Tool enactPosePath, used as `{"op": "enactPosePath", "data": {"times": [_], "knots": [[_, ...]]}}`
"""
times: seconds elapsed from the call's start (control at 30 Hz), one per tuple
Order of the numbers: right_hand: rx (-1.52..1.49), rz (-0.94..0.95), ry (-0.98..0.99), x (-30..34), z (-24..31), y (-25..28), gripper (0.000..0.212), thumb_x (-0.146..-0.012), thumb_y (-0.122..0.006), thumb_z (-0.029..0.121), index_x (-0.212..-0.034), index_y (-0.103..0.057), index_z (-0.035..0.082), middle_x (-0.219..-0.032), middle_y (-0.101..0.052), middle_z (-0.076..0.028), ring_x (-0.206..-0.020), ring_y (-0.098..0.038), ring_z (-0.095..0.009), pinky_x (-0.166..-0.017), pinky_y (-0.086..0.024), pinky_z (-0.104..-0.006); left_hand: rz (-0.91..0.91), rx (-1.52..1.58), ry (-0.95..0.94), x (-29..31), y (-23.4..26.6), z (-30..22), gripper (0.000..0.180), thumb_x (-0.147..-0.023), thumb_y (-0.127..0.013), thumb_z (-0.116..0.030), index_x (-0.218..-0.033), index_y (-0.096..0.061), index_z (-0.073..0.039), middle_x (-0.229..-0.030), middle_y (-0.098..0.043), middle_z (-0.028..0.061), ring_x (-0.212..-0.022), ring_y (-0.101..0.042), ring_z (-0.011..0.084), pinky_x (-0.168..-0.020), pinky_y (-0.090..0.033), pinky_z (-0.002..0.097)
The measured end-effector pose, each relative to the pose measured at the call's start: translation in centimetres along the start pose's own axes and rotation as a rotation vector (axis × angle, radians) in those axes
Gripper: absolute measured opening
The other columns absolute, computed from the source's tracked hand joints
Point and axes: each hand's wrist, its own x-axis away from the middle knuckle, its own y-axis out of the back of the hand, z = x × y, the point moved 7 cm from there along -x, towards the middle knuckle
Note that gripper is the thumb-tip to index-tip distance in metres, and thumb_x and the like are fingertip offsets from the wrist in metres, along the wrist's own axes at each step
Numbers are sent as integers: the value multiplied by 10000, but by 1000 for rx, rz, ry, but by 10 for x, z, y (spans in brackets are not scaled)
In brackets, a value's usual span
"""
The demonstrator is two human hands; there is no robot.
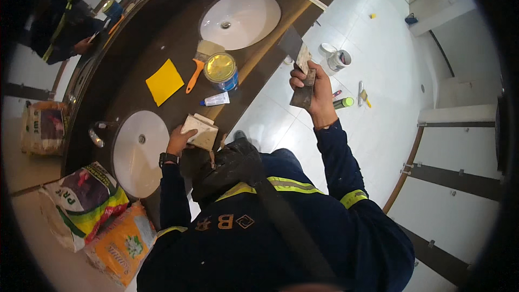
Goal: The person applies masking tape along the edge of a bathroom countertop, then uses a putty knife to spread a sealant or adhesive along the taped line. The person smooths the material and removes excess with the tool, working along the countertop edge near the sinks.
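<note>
My right hand (pixel 316 89) is raised over the floor to the right of the counter. Its fingers are closed round a scraper with a broad, flat grey blade (pixel 291 42) and a stained, pale-smeared lower part. At the counter's front edge, my left hand (pixel 178 141) grips a beige, squarish block (pixel 202 132) from its left side, thumb on top. What the block is I cannot make out. Just beyond it lies a white tube (pixel 215 99) with a blue cap. Farther off are a round tin (pixel 221 70) with a yellowish lid and a wide brush with an orange handle (pixel 194 76).
The dark counter (pixel 138 86) holds a near basin (pixel 139 154), a far basin (pixel 243 20) and a yellow sheet (pixel 164 82). Two bags, one multicoloured (pixel 86 205) and one orange (pixel 121 246), lean at lower left. On the floor stand a white tub (pixel 339 60) and a green-capped can (pixel 344 103).
</note>
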Motion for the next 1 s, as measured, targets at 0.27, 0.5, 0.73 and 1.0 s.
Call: {"op": "enactPosePath", "data": {"times": [0.27, 0.5, 0.73, 1.0], "knots": [[-269, 239, -68, -6, 8, -74, 174, -999, -479, 181, -999, -491, 7, -823, -421, -36, -661, -416, -117, -559, -384, -270, -609, -680, -616, 63, -2, -143, 488, -871, -765, -236, -1267, -640, 19, -1214, -664, 215, -1100, -658, 345, -950, -517, 415], [-256, 328, -119, 9, 30, -94, 165, -1017, -471, 164, -1059, -548, 24, -859, -443, -18, -665, -414, -108, -576, -381, -266, -214, -717, -1549, 208, -203, -323, 488, -748, -836, -87, -1208, -674, -78, -1163, -657, 105, -1123, -619, 302, -957, -492, 434], [15, 124, 22, 42, 64, -36, 389, -1030, -455, 298, -1237, -573, -9, -1075, -679, -195, -924, -650, -296, -843, -531, -388, -48, -709, -1585, 204, -300, -331, 300, -777, -825, -99, -1049, -704, -63, -994, -675, 86, -907, -640, 283, -775, -501, 407], [387, -335, 51, 64, 108, 155, 242, -1000, -583, 234, -1186, -584, 79, -1099, -649, -43, -964, -616, -166, -847, -490, -327, -265, -171, -903, 150, -239, -261, 224, -954, -701, -153, -813, -575, -33, -656, -498, 4, -627, -421, 80, -573, -372, 281]]}}
